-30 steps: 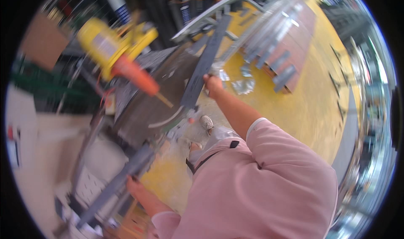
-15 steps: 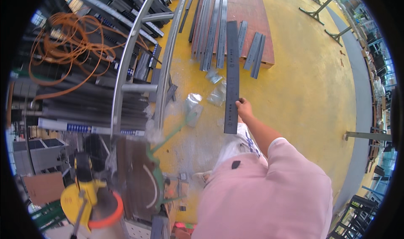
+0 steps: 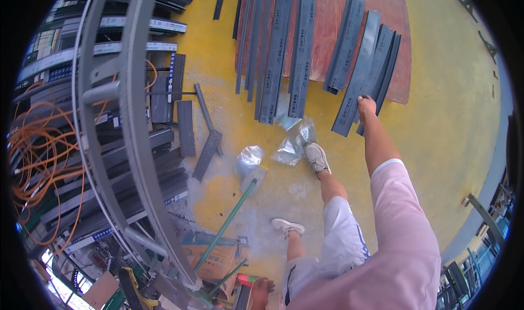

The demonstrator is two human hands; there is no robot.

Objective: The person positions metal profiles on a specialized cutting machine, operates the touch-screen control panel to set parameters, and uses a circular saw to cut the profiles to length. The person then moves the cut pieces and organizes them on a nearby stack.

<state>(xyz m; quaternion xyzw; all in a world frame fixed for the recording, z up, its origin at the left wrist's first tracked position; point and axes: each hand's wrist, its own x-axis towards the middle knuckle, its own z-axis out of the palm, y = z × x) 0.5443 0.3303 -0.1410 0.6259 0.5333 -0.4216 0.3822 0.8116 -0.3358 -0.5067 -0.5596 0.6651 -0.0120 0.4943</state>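
Head view: the right arm [image 3: 379,141] is outstretched, fingers [image 3: 365,99] gripping a grey strip [image 3: 357,81].

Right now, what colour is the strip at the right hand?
The strip at the right hand is blue-grey; the head view shows it best.

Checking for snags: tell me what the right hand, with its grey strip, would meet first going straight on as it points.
Past the held strip, the right hand would probably meet the next grey strip to the left, though relative heights are unclear.
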